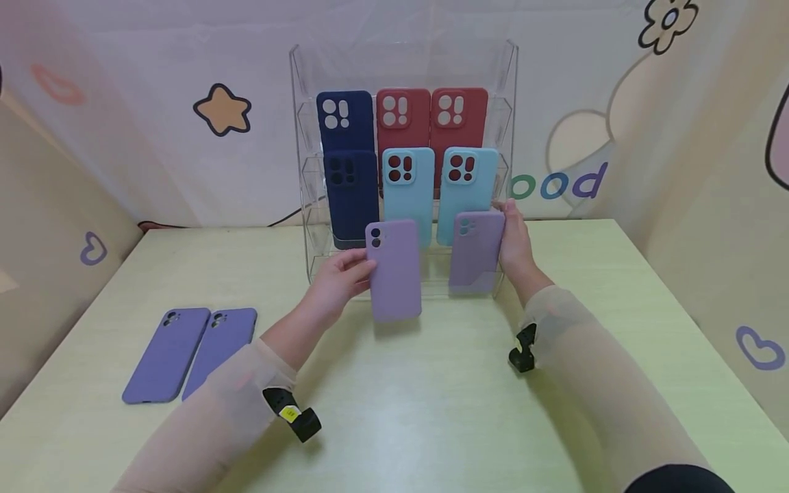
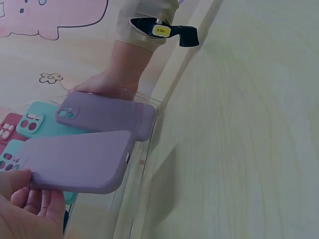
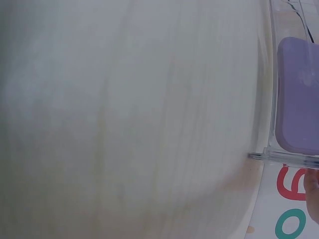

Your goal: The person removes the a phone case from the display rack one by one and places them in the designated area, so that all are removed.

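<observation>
A lilac phone case [image 1: 396, 270] is pinched along its left edge by my left hand [image 1: 335, 284], its back with the camera holes turned toward me. It stands upright in front of a clear acrylic display rack [image 1: 306, 219]. In the left wrist view the thumb lies on the near face of this case [image 2: 79, 162], with the fingers beneath. A second lilac phone case [image 1: 476, 250] sits behind the clear lip of the rack's lowest tier, at the right. My right hand [image 1: 516, 239] is at that case's right edge; I cannot tell whether its fingers grip the case.
Higher in the rack stand dark blue cases [image 1: 350, 198], light blue cases [image 1: 408, 195] and red cases [image 1: 459, 113]. Two purple phone cases [image 1: 166, 356] lie side by side at the left of the pale table [image 1: 431, 411]. A patterned cloth [image 1: 246, 41] hangs behind.
</observation>
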### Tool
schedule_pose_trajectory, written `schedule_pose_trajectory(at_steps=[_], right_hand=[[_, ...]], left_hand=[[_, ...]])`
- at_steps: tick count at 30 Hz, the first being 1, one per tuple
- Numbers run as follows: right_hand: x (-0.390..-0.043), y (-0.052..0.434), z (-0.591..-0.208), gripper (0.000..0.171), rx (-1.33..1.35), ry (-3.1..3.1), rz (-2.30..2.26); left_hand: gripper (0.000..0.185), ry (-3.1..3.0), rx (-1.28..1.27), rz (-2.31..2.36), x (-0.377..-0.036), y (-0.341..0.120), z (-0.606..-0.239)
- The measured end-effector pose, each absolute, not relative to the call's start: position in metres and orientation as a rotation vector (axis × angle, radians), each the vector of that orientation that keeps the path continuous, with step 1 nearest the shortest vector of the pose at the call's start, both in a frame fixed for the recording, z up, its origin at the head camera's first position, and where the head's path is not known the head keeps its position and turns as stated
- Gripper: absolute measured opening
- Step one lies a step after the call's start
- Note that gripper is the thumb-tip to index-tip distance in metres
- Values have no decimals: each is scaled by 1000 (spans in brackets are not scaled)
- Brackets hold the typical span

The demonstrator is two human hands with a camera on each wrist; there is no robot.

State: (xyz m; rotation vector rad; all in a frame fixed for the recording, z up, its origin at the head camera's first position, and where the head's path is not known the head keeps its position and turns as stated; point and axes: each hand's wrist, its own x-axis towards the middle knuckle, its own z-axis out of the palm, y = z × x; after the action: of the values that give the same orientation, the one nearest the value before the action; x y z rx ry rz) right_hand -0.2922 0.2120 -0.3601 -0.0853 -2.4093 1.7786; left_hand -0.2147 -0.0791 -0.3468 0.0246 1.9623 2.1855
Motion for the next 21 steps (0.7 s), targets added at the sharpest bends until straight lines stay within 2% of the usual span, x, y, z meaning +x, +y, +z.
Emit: schedule_pose_trajectory(at_steps=[16,21], right_hand=[[-293,212,-362,70,-84,-2399,1783],[-293,212,-360,73,-77,-2403,1789]], left_hand=[[36,1988,55,2075,-197,-99,-351],[37,1996,43,2058,-192,-106,-351]])
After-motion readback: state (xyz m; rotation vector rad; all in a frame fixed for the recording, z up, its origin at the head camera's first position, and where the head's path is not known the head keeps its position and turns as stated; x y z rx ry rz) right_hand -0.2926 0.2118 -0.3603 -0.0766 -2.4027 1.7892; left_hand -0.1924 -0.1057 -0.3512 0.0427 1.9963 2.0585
